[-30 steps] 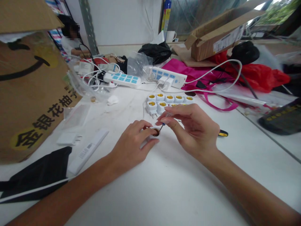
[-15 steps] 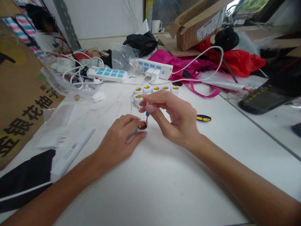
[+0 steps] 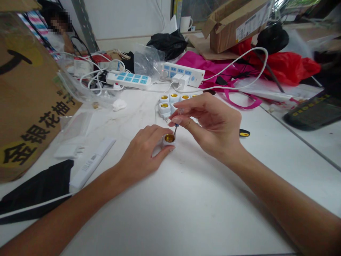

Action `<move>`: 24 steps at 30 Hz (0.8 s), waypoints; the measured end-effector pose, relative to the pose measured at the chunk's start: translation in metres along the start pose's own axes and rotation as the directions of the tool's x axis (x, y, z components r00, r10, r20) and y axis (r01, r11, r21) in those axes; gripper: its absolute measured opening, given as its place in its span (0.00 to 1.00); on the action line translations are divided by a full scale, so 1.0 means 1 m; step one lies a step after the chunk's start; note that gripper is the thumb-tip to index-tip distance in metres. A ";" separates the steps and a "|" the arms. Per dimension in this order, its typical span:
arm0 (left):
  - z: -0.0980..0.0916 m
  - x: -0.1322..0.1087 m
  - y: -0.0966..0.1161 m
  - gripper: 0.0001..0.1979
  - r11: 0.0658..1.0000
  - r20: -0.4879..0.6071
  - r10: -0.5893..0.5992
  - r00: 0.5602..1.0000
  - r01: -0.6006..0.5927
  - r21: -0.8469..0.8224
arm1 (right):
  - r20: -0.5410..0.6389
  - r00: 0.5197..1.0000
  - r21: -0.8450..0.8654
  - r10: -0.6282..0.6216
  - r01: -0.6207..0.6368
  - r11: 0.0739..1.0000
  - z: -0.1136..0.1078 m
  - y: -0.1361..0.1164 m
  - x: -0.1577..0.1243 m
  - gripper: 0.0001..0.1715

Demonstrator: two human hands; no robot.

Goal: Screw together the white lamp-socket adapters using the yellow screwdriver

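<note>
screwdriver [image 3: 176, 127] handle: hidden in right hand [image 3: 213, 124] | cardboard box [image 3: 23, 106]: cut off left

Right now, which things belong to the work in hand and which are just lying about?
In hand: left hand gripping the white socket; right hand holding the small screwdriver into it; matching sockets behind.
Lying about: power strips, cardboard box, pink bag, mug.

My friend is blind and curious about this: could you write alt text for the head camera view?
The left hand steadies a small white lamp socket on a white table while the right hand pokes a thin screwdriver into its brass centre. More sockets and two power strips lie behind.
</note>
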State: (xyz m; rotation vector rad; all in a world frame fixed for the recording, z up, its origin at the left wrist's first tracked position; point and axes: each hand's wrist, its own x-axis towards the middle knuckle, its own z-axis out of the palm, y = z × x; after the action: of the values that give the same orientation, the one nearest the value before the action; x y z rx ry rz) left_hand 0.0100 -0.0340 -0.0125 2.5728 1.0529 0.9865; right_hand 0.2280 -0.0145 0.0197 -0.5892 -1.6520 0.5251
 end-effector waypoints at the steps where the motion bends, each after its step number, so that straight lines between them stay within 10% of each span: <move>1: 0.000 0.000 0.000 0.13 1.000 0.004 0.001 1.000 -0.001 -0.001 | -0.006 1.000 -0.010 -0.004 0.004 1.000 0.000 0.000 0.000 0.13; 24: 0.002 0.000 -0.002 0.14 1.000 -0.012 0.018 1.000 -0.018 0.023 | 0.090 0.995 0.084 0.034 -0.042 0.996 0.001 -0.004 -0.004 0.15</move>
State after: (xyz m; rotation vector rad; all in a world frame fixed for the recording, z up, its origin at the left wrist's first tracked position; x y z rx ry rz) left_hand 0.0101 -0.0321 -0.0144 2.6025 1.0518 1.0013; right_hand 0.2270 -0.0202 0.0195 -0.5417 -1.6948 0.6548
